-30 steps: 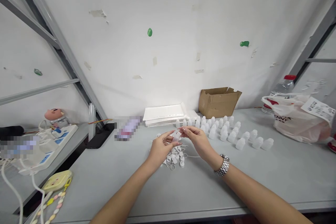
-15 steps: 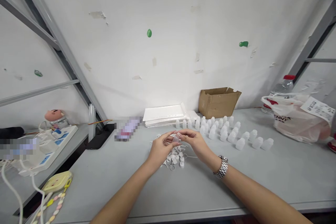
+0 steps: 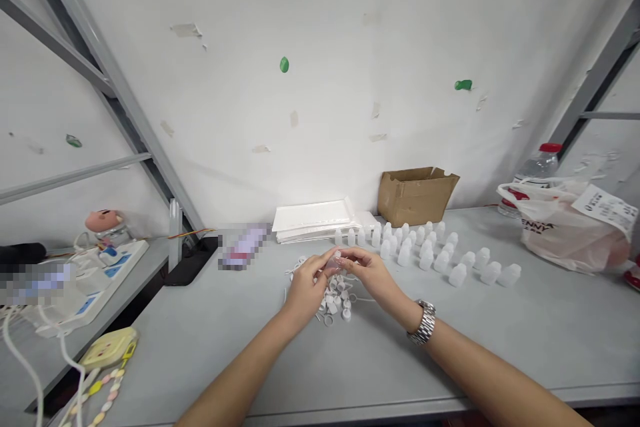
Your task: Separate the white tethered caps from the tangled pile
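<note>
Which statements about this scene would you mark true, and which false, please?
1. The left hand and right hand meet at a translucent piece. True.
2. The box is closed. False: its top is open.
3. Loose white parts lie in a heap near the hands. True.
4. The bag is left of the box. False: it is to the right.
5. Some bottles stand in front of the box. True.

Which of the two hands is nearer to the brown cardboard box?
The right. The right hand is in front of the cardboard box and left of it, with small bottles standing between. The left hand is also in front, but farther left.
</note>
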`<state>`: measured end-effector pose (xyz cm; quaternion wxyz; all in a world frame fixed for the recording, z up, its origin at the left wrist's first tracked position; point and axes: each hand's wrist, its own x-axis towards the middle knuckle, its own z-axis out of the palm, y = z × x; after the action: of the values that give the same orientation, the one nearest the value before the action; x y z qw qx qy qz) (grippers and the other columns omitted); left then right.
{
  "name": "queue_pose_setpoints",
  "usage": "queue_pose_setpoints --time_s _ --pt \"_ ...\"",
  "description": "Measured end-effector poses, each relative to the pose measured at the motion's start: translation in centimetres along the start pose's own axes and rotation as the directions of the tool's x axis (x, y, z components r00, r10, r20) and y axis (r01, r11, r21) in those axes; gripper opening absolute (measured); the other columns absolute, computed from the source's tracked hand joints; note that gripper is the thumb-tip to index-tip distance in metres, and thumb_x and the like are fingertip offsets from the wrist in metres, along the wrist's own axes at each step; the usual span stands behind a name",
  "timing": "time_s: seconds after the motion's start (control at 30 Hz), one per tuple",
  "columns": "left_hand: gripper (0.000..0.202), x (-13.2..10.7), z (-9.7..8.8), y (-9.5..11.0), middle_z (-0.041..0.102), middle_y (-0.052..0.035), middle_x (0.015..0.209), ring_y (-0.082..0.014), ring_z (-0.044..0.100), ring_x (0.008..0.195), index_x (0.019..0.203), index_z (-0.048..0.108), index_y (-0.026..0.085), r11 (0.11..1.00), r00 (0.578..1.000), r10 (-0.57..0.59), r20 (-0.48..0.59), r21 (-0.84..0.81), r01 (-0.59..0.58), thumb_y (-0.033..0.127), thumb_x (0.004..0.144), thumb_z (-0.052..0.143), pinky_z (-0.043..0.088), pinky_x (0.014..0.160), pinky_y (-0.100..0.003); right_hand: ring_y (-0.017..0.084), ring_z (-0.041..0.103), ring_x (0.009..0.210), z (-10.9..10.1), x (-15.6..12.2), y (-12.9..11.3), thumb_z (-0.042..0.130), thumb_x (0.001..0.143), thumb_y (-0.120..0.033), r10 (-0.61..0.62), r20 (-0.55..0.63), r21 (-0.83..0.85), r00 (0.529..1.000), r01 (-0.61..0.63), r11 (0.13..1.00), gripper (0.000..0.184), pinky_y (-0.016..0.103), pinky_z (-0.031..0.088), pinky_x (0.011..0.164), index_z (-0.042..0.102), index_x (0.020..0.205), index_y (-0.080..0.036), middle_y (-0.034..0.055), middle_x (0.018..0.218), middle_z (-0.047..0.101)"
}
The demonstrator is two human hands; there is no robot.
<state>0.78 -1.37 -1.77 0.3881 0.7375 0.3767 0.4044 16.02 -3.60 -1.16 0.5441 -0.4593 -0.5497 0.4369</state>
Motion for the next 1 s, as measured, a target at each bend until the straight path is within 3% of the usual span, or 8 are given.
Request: queue_pose_setpoints --time_s 0.1,0.23,0.43,0.6,0.73,0.9,1.0 --pt "0.037 0.1 -0.1 0.2 0.060 -0.0052 0.098 -0.0158 0.059 0.082 0.115 0.056 0.024 0.994 0.998 -0.054 -0.017 -0.094 0.052 0.026 0.079 0.047 0.049 0.064 -0.025 0.015 0.056 0.075 -0.2 -0.1 -0.4 0.057 0.074 -0.039 0.007 0.003 -0.011 1.000 -0.007 1.000 0.024 0.029 0.044 0.070 0.067 0.085 -0.020 0.0026 0.083 0.064" --pt "0.037 0.2 -0.1 0.6 0.060 -0.0034 0.086 -0.0157 0.058 0.080 0.114 0.056 0.021 0.971 0.993 -0.117 -0.024 -0.212 0.110 0.028 0.078 0.050 0.049 0.061 -0.024 0.013 0.055 0.070 -0.5 0.0 -0.6 0.058 0.073 -0.036 0.001 0.020 -0.027 1.000 -0.001 1.000 0.022 0.029 0.045 0.068 0.067 0.084 -0.019 0.0021 0.080 0.063" --pt "0.040 0.2 -0.2 0.6 0.063 -0.0023 0.084 -0.0140 0.058 0.075 0.113 0.057 0.019 0.960 0.989 -0.134 -0.059 -0.256 0.115 0.032 0.075 0.054 0.051 0.063 -0.025 0.014 0.055 0.072 -0.4 -0.1 -0.2 0.057 0.074 -0.033 -0.055 -0.009 -0.101 0.998 0.054 0.993 0.019 0.029 0.045 0.066 0.065 0.084 -0.019 0.0030 0.083 0.062" --pt "0.047 0.2 -0.2 0.3 0.061 -0.0024 0.088 -0.0112 0.057 0.063 0.116 0.055 0.019 0.947 0.980 -0.180 -0.084 -0.283 0.149 0.040 0.073 0.057 0.052 0.062 -0.027 0.014 0.053 0.070 0.0 -0.5 0.3 0.051 0.080 -0.026 -0.237 0.016 -0.289 0.971 0.231 0.929 0.012 0.030 0.044 0.065 0.063 0.079 -0.020 0.0020 0.076 0.058" --pt "0.045 0.4 -0.3 0.3 0.062 -0.0020 0.086 -0.0123 0.059 0.069 0.113 0.057 0.018 0.936 0.976 -0.193 -0.100 -0.316 0.153 0.039 0.073 0.059 0.053 0.067 -0.028 0.015 0.052 0.072 -0.4 -0.4 0.4 0.049 0.083 -0.026 -0.359 0.040 -0.379 0.932 0.347 0.858 0.014 0.030 0.044 0.066 0.062 0.080 -0.021 0.0026 0.076 0.055" --pt "0.043 0.6 -0.7 0.6 0.065 -0.0022 0.085 -0.0148 0.062 0.077 0.109 0.059 0.016 0.927 0.957 -0.240 -0.165 -0.331 0.176 0.033 0.070 0.062 0.053 0.070 -0.027 0.016 0.054 0.077 -1.5 0.1 0.0 0.050 0.083 -0.029 -0.346 -0.120 -0.395 0.931 0.274 0.877 0.017 0.032 0.045 0.072 0.060 0.094 -0.022 0.0044 0.087 0.056" --pt "0.041 0.5 -0.6 0.5 0.066 -0.0010 0.081 -0.0158 0.063 0.078 0.106 0.060 0.017 0.924 0.959 -0.234 -0.158 -0.342 0.169 0.031 0.068 0.064 0.054 0.069 -0.028 0.016 0.054 0.080 -1.2 -0.1 -0.1 0.049 0.084 -0.030 -0.388 -0.110 -0.388 0.915 0.320 0.864 0.018 0.033 0.045 0.073 0.060 0.096 -0.023 0.0044 0.089 0.057"
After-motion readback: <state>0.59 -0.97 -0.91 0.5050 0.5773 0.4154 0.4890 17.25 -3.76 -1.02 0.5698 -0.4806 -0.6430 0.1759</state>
